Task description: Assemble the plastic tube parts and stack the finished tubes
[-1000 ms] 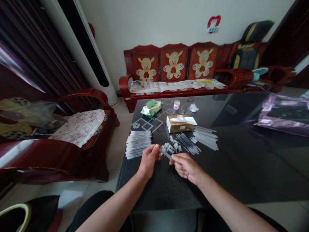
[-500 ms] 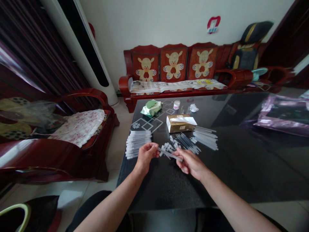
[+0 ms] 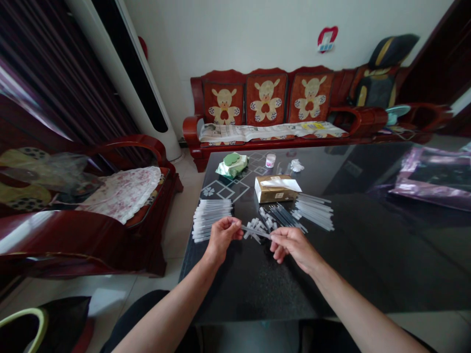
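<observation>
Head view: both hands meet over the black glass table (image 3: 368,255), on the near side of the brown cardboard box (image 3: 275,193). The left hand (image 3: 221,238) pinches one end of a slim clear tube (image 3: 256,232) between thumb and fingertips. The right hand (image 3: 294,245) pinches the other end with thumb and forefinger, its remaining fingers curled loosely below. The tube is held just above the tabletop, nearly level, nearer to the person than the box and slightly to its left.

A scatter of small pale caps (image 3: 257,225) lies between the box and the tube. A bundle of dark thin refills (image 3: 285,217) lies just in front of the box. A row of white tubes (image 3: 212,219) lies left of the box at the table edge, and a fan of clear tubes (image 3: 314,211) lies to its right. Beyond the box sit a green wipes pack (image 3: 231,164), a small white jar (image 3: 270,160) and a crumpled tissue (image 3: 296,165).
</observation>
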`<action>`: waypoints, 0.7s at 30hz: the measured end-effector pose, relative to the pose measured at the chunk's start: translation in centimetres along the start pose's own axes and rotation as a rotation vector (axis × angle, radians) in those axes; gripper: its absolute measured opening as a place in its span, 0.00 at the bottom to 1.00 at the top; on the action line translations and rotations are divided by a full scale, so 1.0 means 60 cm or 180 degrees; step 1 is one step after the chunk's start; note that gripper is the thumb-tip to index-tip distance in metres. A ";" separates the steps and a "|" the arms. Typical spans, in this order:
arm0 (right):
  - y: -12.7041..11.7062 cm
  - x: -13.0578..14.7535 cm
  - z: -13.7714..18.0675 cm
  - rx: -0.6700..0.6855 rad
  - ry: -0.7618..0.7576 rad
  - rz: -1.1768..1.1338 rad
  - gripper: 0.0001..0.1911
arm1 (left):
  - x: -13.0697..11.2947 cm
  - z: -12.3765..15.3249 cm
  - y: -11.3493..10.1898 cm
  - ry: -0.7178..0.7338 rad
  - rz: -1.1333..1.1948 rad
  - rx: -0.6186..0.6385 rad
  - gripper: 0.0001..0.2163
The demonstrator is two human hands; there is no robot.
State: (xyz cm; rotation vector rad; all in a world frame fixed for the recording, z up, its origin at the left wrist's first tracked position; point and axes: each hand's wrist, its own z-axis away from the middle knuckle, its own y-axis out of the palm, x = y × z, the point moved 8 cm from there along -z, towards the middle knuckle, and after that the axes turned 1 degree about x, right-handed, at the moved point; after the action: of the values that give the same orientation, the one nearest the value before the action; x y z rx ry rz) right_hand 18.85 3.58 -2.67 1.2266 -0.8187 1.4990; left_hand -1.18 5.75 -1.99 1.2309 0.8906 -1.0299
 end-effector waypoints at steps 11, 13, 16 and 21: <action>0.008 -0.020 0.005 0.0376 0.0207 0.0287 0.17 | -0.048 0.037 0.057 0.1117 -0.2599 0.1547 0.06; 0.001 -0.019 0.004 0.0263 0.0202 0.0334 0.20 | -0.059 0.034 0.048 0.1278 -0.3056 0.1441 0.06; -0.017 -0.007 0.003 0.0006 0.0110 0.0410 0.22 | -0.096 0.010 0.000 0.1499 -0.3895 0.0703 0.08; -0.024 -0.004 0.004 -0.0036 0.0109 0.0505 0.21 | -0.137 -0.022 -0.076 0.1488 -0.4819 -0.0256 0.08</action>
State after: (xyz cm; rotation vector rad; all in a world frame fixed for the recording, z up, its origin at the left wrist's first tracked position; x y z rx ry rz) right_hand 20.32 3.71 -2.94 1.1465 -0.9177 1.6358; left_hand -8.05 7.95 4.17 0.5541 2.3475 -1.8146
